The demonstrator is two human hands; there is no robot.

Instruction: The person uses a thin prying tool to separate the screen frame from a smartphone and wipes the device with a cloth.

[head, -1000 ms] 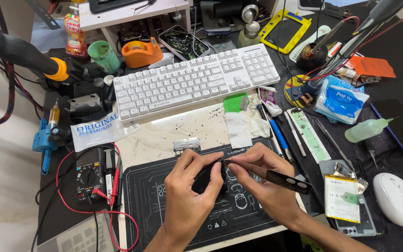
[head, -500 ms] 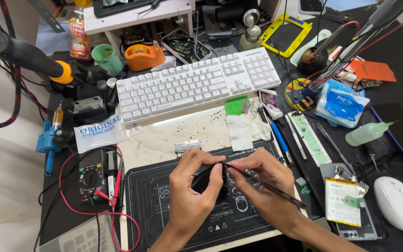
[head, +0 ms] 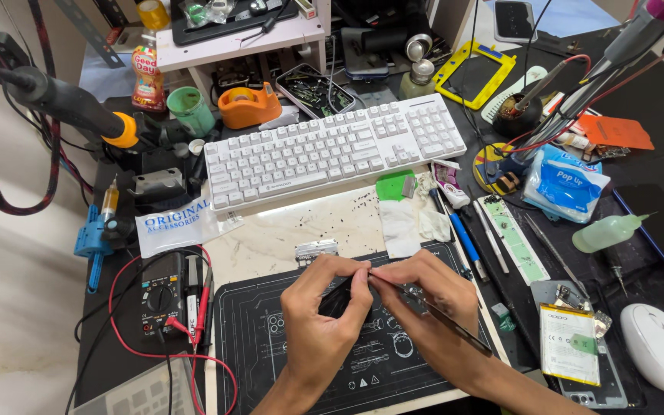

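Note:
My left hand [head: 324, 323] pinches a small black part [head: 338, 300] above the black work mat [head: 270, 361]. My right hand [head: 428, 300] holds thin black tweezers [head: 455, 327], their tip meeting the part at my left fingertips. Both hands touch at the fingertips over the mat's middle. A small metal piece [head: 316, 250] lies just beyond the hands on the pale marble surface.
A white keyboard [head: 332, 150] lies behind the hands. A multimeter [head: 163, 296] with red leads sits left. An opened phone [head: 574, 346] and a white mouse [head: 658, 346] lie right. Tools, a blue pen [head: 462, 238], a tissue pack [head: 566, 184] and an orange tape dispenser [head: 247, 106] crowd the desk.
The view has shifted slightly. My hands stay together over the mat, with the tweezers angled a little lower to the right.

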